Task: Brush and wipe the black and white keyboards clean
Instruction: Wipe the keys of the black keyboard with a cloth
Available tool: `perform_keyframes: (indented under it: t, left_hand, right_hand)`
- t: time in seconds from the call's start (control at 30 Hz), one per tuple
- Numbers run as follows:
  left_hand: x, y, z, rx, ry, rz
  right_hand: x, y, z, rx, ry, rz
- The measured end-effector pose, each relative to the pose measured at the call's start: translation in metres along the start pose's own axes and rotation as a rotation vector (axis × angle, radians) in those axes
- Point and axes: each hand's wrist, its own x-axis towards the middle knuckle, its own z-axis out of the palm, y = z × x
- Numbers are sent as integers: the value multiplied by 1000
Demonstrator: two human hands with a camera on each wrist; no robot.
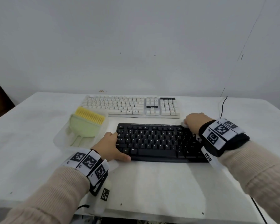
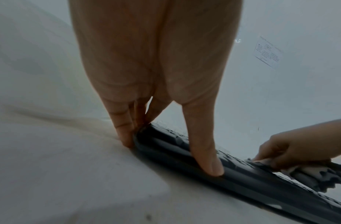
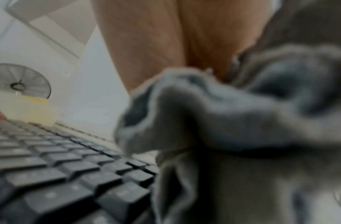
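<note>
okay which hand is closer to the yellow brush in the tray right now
Left. The left hand grips the black keyboard's left end, right beside the tray holding the brush; the right hand wipes the keyboard's far-right corner.

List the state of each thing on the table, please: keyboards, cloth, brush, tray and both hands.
black keyboard: flat, being wiped
white keyboard: flat, untouched
cloth: bunched, on the keys
brush: lying in tray
tray: holds the brush
left hand: steadies black keyboard
right hand: grips cloth

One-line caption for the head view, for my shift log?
Left hand steadies the black keyboard while right hand wipes it with a cloth.
</note>
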Motion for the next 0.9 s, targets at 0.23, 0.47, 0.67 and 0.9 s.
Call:
perform_keyframes:
  t: [0.23, 0.47, 0.67, 0.9]
  left_hand:
    - [-1, 3, 0, 18, -4, -20]
    - [-1, 5, 0, 6, 21, -18]
    - [1, 5, -1, 22, 8, -28]
    - [0, 5, -2, 45, -13, -41]
  right_hand:
    - [-15, -30, -30, 64, 80, -103]
    - [-16, -138, -50, 117, 148, -481]
    - [-10, -140, -40, 22, 114, -412]
    - [0, -91, -28, 138, -13, -217]
